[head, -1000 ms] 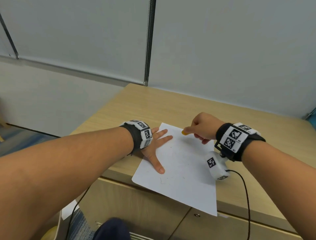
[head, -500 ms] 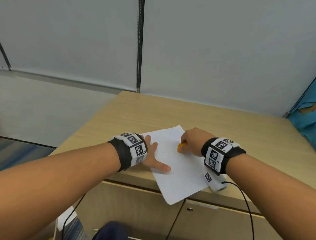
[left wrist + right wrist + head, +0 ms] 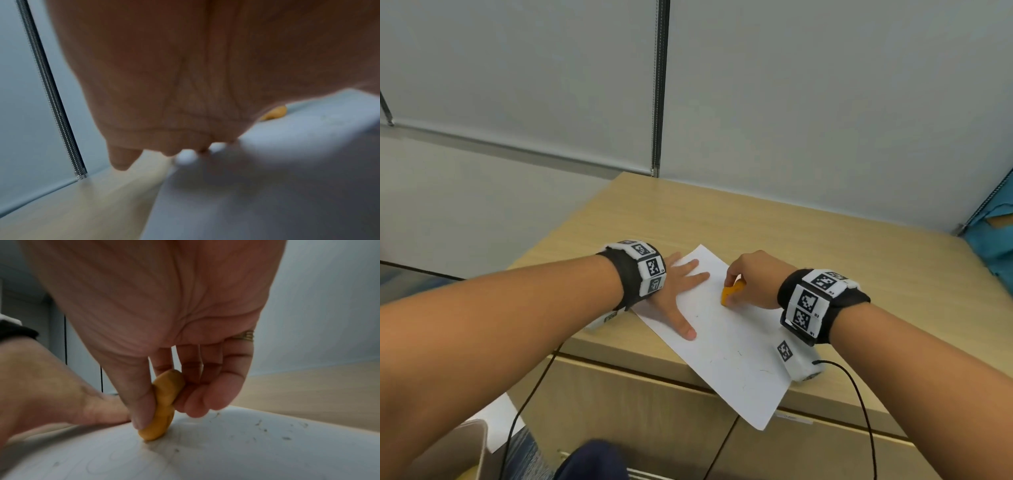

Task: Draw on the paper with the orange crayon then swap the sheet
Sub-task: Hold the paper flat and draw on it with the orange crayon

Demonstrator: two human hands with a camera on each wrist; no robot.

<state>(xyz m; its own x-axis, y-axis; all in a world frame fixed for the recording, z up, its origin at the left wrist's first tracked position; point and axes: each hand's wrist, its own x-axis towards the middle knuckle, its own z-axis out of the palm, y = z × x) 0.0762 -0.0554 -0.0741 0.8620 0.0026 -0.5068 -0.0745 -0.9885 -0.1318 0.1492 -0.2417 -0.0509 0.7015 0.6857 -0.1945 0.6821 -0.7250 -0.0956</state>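
Note:
A white sheet of paper [image 3: 726,339] lies slanted on the wooden desk [image 3: 808,246], its near corner hanging over the front edge. My left hand [image 3: 681,291] lies flat on the sheet's left side, fingers spread and straight. My right hand [image 3: 750,279] pinches a stubby orange crayon [image 3: 730,291] between thumb and fingers. In the right wrist view the crayon [image 3: 162,407] touches the paper [image 3: 226,451] with its lower end, beside faint pencil-like marks. The left wrist view shows the left palm [image 3: 185,81] over the sheet and the crayon [image 3: 274,113] beyond it.
A white wrist camera block [image 3: 799,359] with a black cable [image 3: 859,404] rests on the sheet's right edge. Cabinet fronts [image 3: 654,421] sit under the desk. A grey partition wall [image 3: 791,102] stands behind it, something blue [image 3: 993,240] at far right. A white bin [image 3: 465,452] stands at lower left.
The right hand with the crayon has come down from the sheet's far edge onto the paper near its middle. The left hand stays flat on the sheet. The head view has shifted.

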